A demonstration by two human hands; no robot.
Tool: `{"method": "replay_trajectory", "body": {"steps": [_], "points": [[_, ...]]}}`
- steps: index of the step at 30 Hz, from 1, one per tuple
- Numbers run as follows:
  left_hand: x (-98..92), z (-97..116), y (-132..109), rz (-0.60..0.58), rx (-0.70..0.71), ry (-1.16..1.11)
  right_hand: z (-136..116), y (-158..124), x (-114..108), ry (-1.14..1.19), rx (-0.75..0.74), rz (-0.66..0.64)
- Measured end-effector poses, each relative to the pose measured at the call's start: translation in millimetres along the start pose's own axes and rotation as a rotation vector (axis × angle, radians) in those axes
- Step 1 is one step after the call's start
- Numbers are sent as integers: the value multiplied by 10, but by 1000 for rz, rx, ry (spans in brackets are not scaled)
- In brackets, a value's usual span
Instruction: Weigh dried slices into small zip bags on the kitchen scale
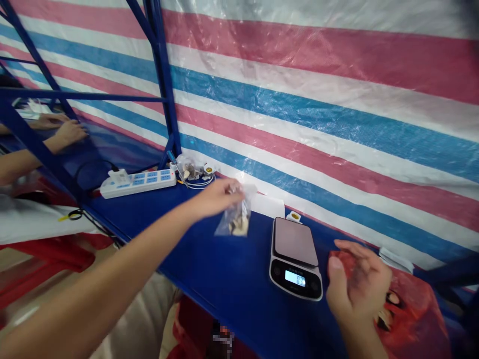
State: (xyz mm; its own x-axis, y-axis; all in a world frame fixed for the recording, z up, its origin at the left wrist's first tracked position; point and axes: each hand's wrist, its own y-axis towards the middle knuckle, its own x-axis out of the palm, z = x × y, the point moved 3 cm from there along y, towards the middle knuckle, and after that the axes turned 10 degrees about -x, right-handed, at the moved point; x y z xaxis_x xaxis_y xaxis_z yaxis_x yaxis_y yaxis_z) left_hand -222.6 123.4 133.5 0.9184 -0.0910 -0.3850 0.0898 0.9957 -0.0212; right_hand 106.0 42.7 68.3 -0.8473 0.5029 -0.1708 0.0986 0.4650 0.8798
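Observation:
My left hand [220, 198] is closed on the top of a clear plastic bag [234, 219], which hangs over the blue table. Pale, flat dried slices [240, 225] lie in the bottom of that bag. My right hand [359, 279] has its fingers curved and apart, with nothing visible in them. It hovers just right of a kitchen scale [295, 244], whose plate bears nothing and whose display is lit, reading about 0.3. Under and beside my right hand lies a red plastic bag [415, 319] with more pale slices showing in its opening.
A white power strip [138, 183] sits at the left, near a bag of pieces [190, 169] and a white cable. White paper [267, 204] and a small roll [295, 216] stand behind the scale. Another person's hands [69, 133] rest beyond the blue frame [159, 75].

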Motion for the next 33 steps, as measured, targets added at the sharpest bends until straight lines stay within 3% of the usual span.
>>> {"method": "replay_trajectory", "body": {"steps": [3,6,9,11,14,20,23,28,33], "points": [[-557,-66,547,172,-82,167,118,19,-44,-45,37,66],[-1028,-200,895,302,-190,331,211,1,-28,-92,41,17],[-1349,-284,978,500,-217,406,267,1,-16,-124,94,-51],[-1415,-294,935,591,-173,429,278,18,-26,-158,122,-69],[-1259,-313,844,547,-51,509,300,41,-57,-186,165,-62],[-602,-674,783,77,46,829,325,41,-84,-304,181,-73],[-408,-816,772,-48,151,1053,295,52,-59,-308,101,-93],[-300,-790,752,10,277,1086,333,62,-39,-298,84,-95],[-199,-413,662,229,387,880,362,50,-70,-290,123,-57]]}}
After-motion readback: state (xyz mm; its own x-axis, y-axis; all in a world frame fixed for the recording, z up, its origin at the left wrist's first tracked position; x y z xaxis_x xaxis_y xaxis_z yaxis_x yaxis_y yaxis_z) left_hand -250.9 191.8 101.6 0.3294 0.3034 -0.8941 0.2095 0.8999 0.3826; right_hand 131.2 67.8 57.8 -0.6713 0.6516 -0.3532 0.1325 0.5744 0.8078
